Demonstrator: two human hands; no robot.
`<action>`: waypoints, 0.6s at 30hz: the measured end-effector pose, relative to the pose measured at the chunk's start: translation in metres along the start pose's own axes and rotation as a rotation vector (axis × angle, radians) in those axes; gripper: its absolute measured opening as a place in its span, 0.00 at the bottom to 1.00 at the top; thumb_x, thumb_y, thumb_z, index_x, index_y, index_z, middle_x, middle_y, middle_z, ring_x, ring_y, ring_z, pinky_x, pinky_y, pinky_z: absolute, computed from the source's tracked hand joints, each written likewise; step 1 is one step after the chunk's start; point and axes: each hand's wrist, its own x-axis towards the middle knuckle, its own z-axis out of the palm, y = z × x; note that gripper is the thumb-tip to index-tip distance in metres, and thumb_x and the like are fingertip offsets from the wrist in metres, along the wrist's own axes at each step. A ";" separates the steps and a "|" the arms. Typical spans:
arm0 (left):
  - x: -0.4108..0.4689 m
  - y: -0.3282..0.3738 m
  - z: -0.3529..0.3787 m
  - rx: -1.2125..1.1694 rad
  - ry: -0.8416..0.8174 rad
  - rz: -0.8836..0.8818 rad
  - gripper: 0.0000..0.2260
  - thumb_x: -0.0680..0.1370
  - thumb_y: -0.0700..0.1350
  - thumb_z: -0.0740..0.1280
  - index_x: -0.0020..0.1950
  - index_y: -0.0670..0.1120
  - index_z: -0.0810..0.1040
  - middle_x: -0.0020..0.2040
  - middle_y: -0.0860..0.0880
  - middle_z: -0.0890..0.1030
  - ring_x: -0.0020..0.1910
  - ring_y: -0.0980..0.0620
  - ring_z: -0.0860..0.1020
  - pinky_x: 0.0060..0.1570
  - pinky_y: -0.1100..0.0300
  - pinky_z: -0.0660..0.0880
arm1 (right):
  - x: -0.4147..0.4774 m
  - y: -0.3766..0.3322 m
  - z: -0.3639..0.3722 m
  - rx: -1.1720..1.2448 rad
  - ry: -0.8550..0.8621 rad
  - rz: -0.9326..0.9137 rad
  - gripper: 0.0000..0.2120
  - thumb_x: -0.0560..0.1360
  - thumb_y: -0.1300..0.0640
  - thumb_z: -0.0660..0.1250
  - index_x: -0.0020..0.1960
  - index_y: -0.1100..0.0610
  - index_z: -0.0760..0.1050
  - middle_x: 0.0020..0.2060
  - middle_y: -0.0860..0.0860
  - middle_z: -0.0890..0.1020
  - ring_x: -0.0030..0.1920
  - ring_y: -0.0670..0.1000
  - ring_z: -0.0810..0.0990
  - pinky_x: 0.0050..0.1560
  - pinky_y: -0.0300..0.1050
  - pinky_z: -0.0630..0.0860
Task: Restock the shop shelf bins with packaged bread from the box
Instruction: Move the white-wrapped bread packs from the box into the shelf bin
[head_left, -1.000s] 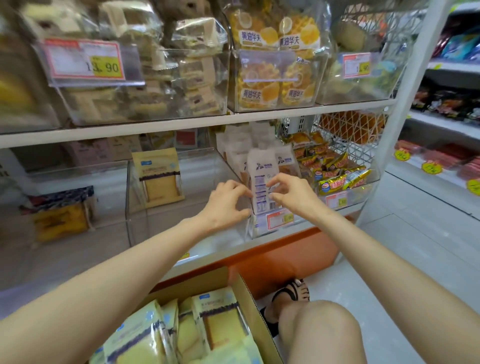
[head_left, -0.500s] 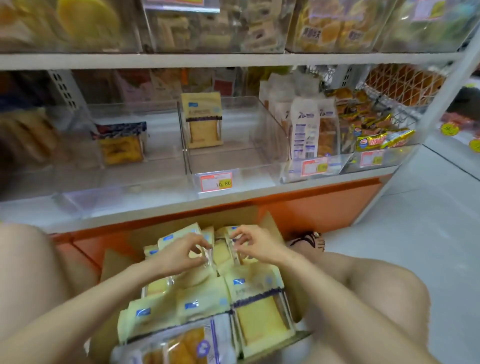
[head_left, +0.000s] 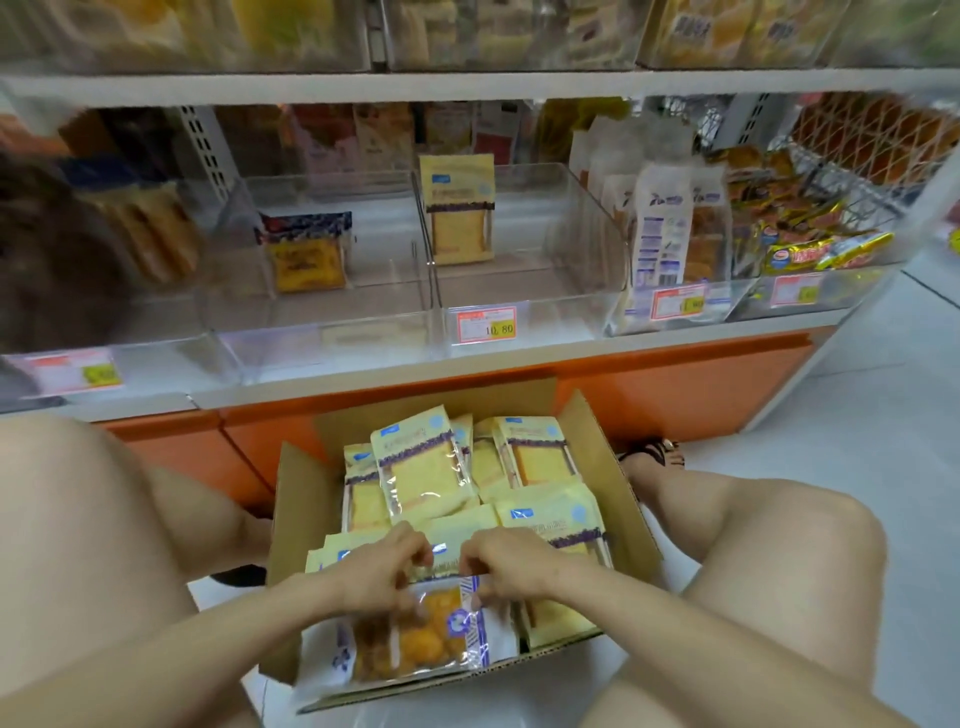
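An open cardboard box (head_left: 296, 514) sits on the floor between my knees, filled with several yellow packs of sliced bread (head_left: 421, 467). At its near end lies a clear pack with a blue-and-white striped label holding orange-brown buns (head_left: 415, 639). My left hand (head_left: 379, 571) and my right hand (head_left: 501, 566) both pinch the top edge of that bun pack, fingers curled. Above the box, clear shelf bins (head_left: 519, 291) hold one upright yellow bread pack (head_left: 460, 208) and a dark-labelled pack (head_left: 306, 249).
An orange plinth (head_left: 675, 384) runs under the shelf just beyond the box. The right bins hold white-and-blue bags (head_left: 660, 228) and gold-wrapped snacks (head_left: 810, 249). Price tags (head_left: 485, 325) hang on the bin fronts. My knees flank the box, and a sandalled foot (head_left: 654, 452) rests to its right.
My hands left the white bag in the right bin, dropped into the box, then shifted from the yellow packs at mid-box to the bun pack at the near end. My view tilted down.
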 end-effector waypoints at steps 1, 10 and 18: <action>-0.002 0.000 0.000 0.017 0.014 -0.002 0.19 0.71 0.54 0.72 0.53 0.54 0.65 0.54 0.54 0.67 0.50 0.53 0.74 0.50 0.58 0.72 | 0.001 0.001 0.000 0.025 0.027 -0.001 0.10 0.72 0.55 0.71 0.51 0.58 0.77 0.48 0.51 0.80 0.48 0.53 0.77 0.41 0.42 0.69; 0.002 0.006 -0.026 -0.052 0.060 0.005 0.43 0.57 0.74 0.63 0.65 0.49 0.70 0.58 0.50 0.74 0.56 0.54 0.72 0.56 0.60 0.70 | -0.010 0.014 -0.037 0.206 0.343 -0.124 0.05 0.72 0.54 0.71 0.42 0.55 0.78 0.41 0.44 0.75 0.46 0.45 0.73 0.49 0.44 0.72; 0.018 0.033 -0.070 -0.679 0.209 0.004 0.30 0.58 0.61 0.73 0.54 0.47 0.76 0.50 0.48 0.83 0.48 0.51 0.82 0.49 0.58 0.79 | -0.020 0.039 -0.087 0.425 0.932 -0.069 0.10 0.69 0.54 0.73 0.50 0.50 0.80 0.55 0.45 0.75 0.57 0.45 0.70 0.58 0.37 0.64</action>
